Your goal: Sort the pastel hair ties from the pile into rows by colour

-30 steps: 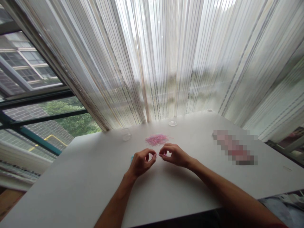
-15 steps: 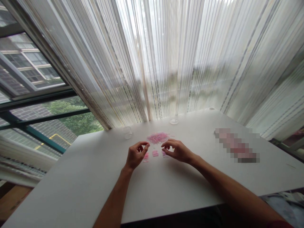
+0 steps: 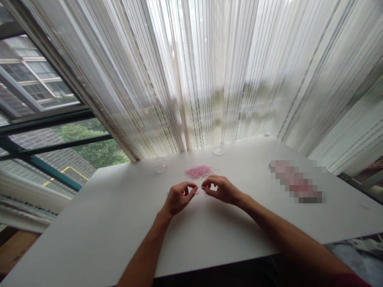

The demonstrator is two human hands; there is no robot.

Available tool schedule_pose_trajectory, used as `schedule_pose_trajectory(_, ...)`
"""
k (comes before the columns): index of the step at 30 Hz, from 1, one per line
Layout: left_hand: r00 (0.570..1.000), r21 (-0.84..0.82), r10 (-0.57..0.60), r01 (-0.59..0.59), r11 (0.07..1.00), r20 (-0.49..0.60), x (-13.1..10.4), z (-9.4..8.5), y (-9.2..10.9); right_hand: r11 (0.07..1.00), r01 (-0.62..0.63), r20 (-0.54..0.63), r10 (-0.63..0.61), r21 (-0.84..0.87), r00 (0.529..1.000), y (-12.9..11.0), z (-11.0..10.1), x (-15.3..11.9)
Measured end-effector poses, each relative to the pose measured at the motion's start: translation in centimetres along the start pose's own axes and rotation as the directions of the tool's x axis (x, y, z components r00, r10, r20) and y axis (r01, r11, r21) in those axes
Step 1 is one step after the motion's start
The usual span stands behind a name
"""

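Observation:
Above the white table, my left hand (image 3: 179, 197) and my right hand (image 3: 222, 189) nearly meet, thumb and forefinger of each pinched together. A tiny pale sliver seems to span the small gap between the fingertips; its kind is too small to make out. Just beyond the fingers lies a loose pile of thin pink and purple strips (image 3: 198, 172). Small bits of pink and purple pieces show beneath both hands, mostly covered by them. A speck of blue-green (image 3: 168, 193) peeks out at the left hand's outer edge.
Two clear round dishes or lids stand at the back: one clear dish (image 3: 160, 165) on the left, one clear lid (image 3: 219, 151) near the middle. A pixelated pinkish object (image 3: 296, 181) lies on the table (image 3: 119, 223) to the right. Curtains (image 3: 203, 79) hang behind.
My left hand has moved right toward my right hand, closing most of the gap between them. It now covers small pink groups that showed before. My right hand has barely shifted.

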State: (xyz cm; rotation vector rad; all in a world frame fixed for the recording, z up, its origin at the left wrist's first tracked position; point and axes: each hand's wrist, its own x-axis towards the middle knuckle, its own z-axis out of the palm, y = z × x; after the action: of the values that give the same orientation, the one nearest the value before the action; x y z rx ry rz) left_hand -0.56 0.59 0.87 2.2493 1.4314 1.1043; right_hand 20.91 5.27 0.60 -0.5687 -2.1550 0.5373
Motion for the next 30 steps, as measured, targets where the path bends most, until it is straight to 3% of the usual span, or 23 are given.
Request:
schedule_pose_trajectory(5, 0.997, 0.026, -0.073, 0.072, 0.997, 0.029, 0.3, -3.0, -1.7, 0.998, -0.052, -0.07, 0.049, -0.045, 0.996, 0.9, -1.1, 0.1)
schedule_pose_trajectory(11, 0.968, 0.077, -0.247, 0.25, 0.965, -0.042, 0.0, -6.3, -3.9, 0.963, -0.259, -0.191, 0.24, -0.08, 0.952, 4.6, -2.7, -0.2)
schedule_pose_trajectory(18, 0.947, 0.022, -0.319, 0.32, 0.947, -0.04, 0.1, -6.5, -4.4, 0.863, -0.504, -0.298, 0.471, -0.043, 0.831, 7.3, -3.1, -0.3)
schedule_pose_trajectory(30, 0.939, 0.022, -0.296, 0.297, 0.955, 0.175, 0.5, -7.4, -1.7, 0.852, -0.521, -0.255, 0.492, -0.055, 0.832, 7.3, -2.7, -0.4)
